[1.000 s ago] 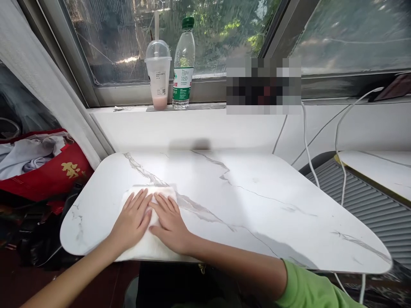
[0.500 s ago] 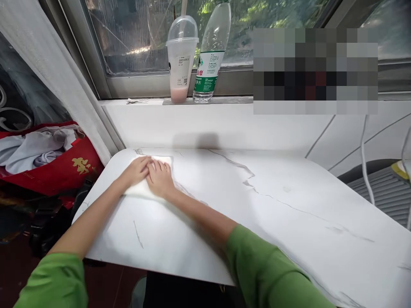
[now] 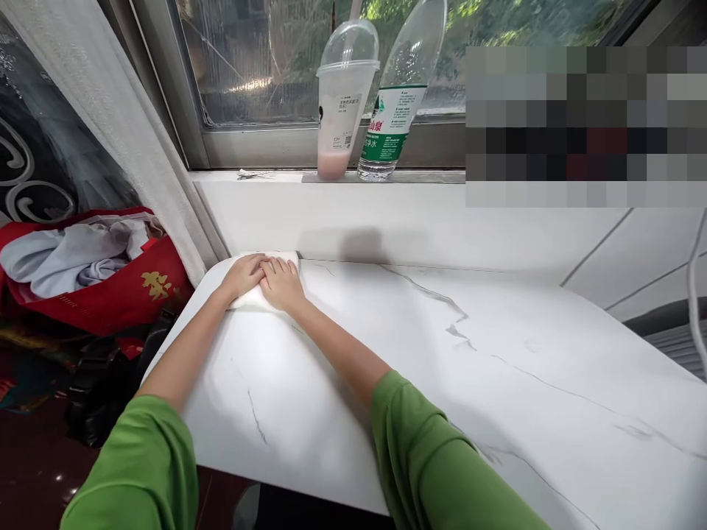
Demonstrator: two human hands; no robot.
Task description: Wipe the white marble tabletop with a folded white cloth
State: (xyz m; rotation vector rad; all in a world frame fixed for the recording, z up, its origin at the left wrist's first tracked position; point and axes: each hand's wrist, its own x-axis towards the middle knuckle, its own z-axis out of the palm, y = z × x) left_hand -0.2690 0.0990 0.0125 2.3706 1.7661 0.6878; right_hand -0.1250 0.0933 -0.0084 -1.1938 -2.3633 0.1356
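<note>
A folded white cloth (image 3: 255, 299) lies flat at the far left corner of a white marble-patterned table (image 3: 353, 346), up against the wall. My left hand (image 3: 243, 277) rests on the cloth, its fingers stretched toward the right. Beside it and touching its fingertips, my right hand (image 3: 281, 283) presses palm down on the same cloth, fingers extended. Both hands hide much of the cloth's middle; its edges show behind and in front of them.
On the window sill stand a plastic cup (image 3: 342, 110) with pink drink and a clear water bottle (image 3: 395, 110), leaning slightly. A red bag (image 3: 127, 283) with light clothes sits left of the table, below a pale curtain (image 3: 104, 96). A white cable (image 3: 696, 294) hangs at right.
Both hands and the cloth have slid away from me to the table's back edge by the wall. The camera view has shifted slightly left.
</note>
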